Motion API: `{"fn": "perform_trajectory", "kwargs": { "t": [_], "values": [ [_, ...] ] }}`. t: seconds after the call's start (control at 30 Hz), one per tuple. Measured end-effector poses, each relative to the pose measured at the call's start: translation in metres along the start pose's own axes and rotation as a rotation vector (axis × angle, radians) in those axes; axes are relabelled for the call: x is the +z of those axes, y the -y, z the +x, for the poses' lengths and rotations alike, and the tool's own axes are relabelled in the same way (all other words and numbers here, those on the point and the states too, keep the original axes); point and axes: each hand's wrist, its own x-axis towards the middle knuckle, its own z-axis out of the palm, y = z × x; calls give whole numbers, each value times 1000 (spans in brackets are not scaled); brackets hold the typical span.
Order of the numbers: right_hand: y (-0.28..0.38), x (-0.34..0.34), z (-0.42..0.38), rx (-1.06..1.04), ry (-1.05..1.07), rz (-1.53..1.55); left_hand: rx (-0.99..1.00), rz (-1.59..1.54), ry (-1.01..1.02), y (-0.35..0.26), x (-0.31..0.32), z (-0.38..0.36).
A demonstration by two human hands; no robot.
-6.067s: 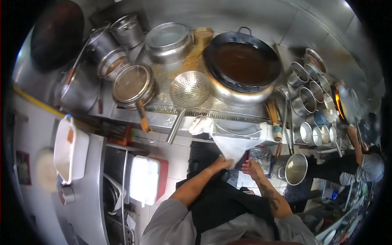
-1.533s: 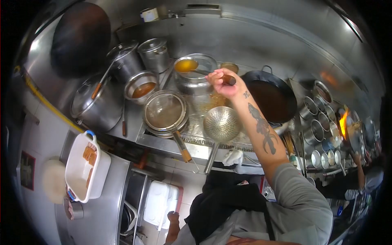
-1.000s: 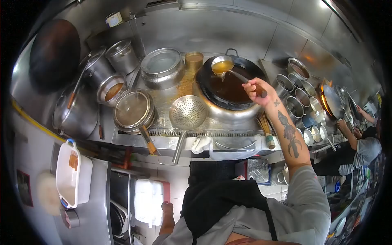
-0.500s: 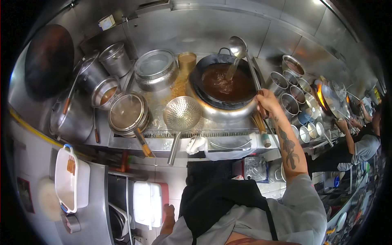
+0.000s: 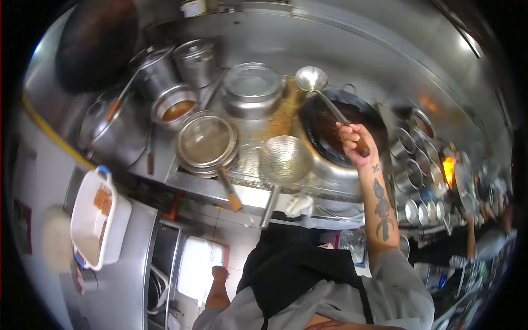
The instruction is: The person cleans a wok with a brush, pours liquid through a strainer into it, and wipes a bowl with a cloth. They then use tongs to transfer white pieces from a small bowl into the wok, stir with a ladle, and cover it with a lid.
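Observation:
My right hand (image 5: 357, 142) grips the wooden handle of a ladle (image 5: 312, 80). The ladle's bowl hangs beyond the wok's left rear side, near a brownish pot (image 5: 292, 91) that it partly hides. Beneath the hand and handle sits a black wok (image 5: 315, 138) with dark brown liquid in it. A perforated strainer (image 5: 286, 159) rests on the stove to the wok's left, its handle sticking out over the front edge. Low beside my body, my left hand (image 5: 220, 273) hangs with fingers curled, near a white lidded box (image 5: 196, 268); I see nothing in it.
A wide steel pot (image 5: 251, 102) and a fine-mesh sieve (image 5: 207, 140) stand left of the strainer. Several steel containers (image 5: 407, 175) line the right side, with a flame (image 5: 449, 171) and another person beyond. A white basin (image 5: 122, 231) sits at left.
The ladle has swung left from over the wok, and liquid no longer streams from it. My view has turned, shifting the stove things rightward.

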Motion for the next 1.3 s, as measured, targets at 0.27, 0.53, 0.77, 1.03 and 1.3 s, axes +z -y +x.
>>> {"fn": "perform_trajectory", "kwargs": {
  "t": [0.27,0.53,0.77,1.03,1.3],
  "values": [
    [-94,50,174,275,52,-257,-220,-86,-105,14,44,-32],
    [-214,48,340,353,-131,-751,-270,-298,-1,-4,102,-100],
    [-278,34,400,229,-339,-1213,-368,-448,5,-31,111,-139],
    [-294,34,414,410,-327,-1005,-402,-555,-45,-47,112,-146],
    [-273,45,411,488,-196,43,-427,-572,-51,-37,106,-139]
  ]
}}
